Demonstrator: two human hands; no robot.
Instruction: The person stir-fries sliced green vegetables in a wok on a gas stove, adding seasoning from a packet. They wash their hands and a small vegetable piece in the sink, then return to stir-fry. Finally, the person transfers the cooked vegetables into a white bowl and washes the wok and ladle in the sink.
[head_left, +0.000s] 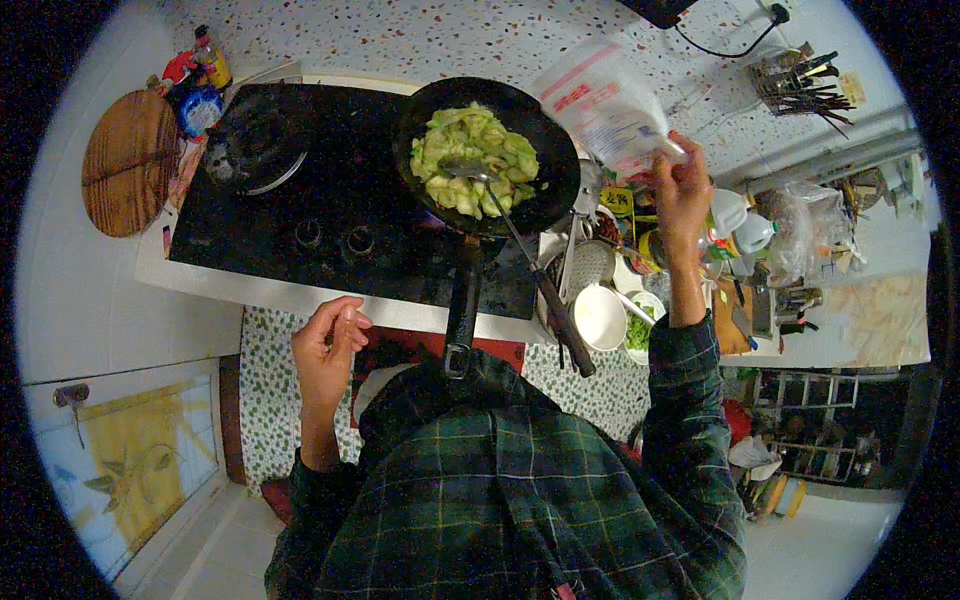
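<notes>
My right hand (684, 187) is raised right of the wok, its fingers closed on the corner of a translucent plastic bag (600, 105) with red print. My left hand (330, 337) hovers before the stove's front edge, fingers loosely curled, with nothing seen in it. A black wok (559, 161) stands on the right side of the black cooktop (345, 150), its handle pointing towards me. Sliced green vegetables (472, 142) fill its middle. A metal spatula (517, 229) rests with its blade in them, its dark handle leaning over the wok's rim towards me.
At the cooktop's back left is a dark lidded pan (255, 142), beside a round wooden board (131, 165) and bottles (212, 64). To the right are a white bowl (600, 319), a bowl of chopped greens (641, 330), plastic jugs (754, 232) and a cutting board (729, 315) with a knife.
</notes>
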